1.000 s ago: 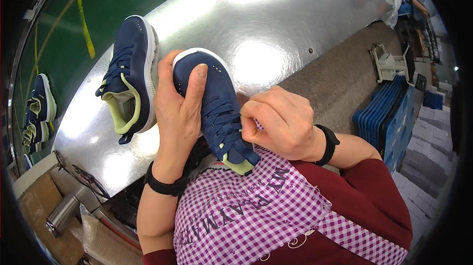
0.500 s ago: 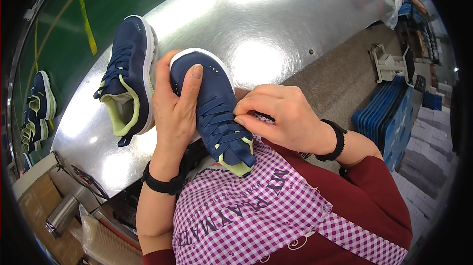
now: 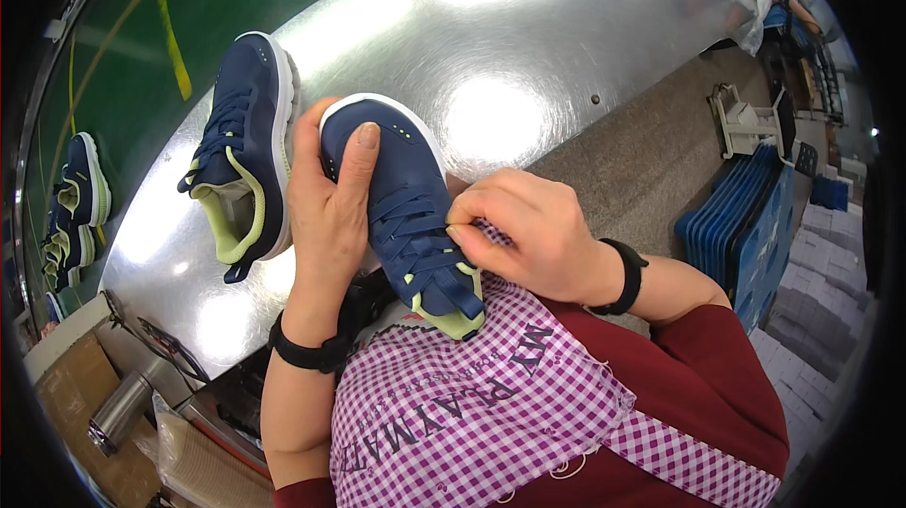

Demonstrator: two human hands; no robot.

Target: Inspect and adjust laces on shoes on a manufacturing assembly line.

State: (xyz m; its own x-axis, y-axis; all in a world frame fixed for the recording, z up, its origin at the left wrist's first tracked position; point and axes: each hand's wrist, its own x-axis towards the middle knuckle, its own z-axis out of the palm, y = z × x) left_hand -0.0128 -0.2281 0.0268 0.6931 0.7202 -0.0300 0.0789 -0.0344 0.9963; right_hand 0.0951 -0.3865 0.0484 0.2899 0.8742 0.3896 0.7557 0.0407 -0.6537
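A navy sneaker (image 3: 401, 163) with a white sole edge and lime-green lining is held tilted in front of my apron, toe pointing away. My left hand (image 3: 328, 201) is closed around its left side, thumb over the toe area. Against the shoe's right edge, beside the crossed navy laces (image 3: 415, 225), my right hand (image 3: 528, 229) pinches thumb and forefinger together. What lies between those fingertips is too small to make out. A matching sneaker (image 3: 247, 121) rests on the metal table just left of my left hand, toe pointing away.
The shiny metal table (image 3: 566, 45) curves across the front. Beyond its left edge runs a green surface (image 3: 113, 83) with yellow lines, carrying more navy sneakers (image 3: 75, 206). Blue stacked panels (image 3: 736, 225) stand at right; a cardboard box (image 3: 85, 404) sits lower left.
My left hand and the held sneaker have shifted slightly left. My right hand has turned a little and stays pinched at the shoe's right edge.
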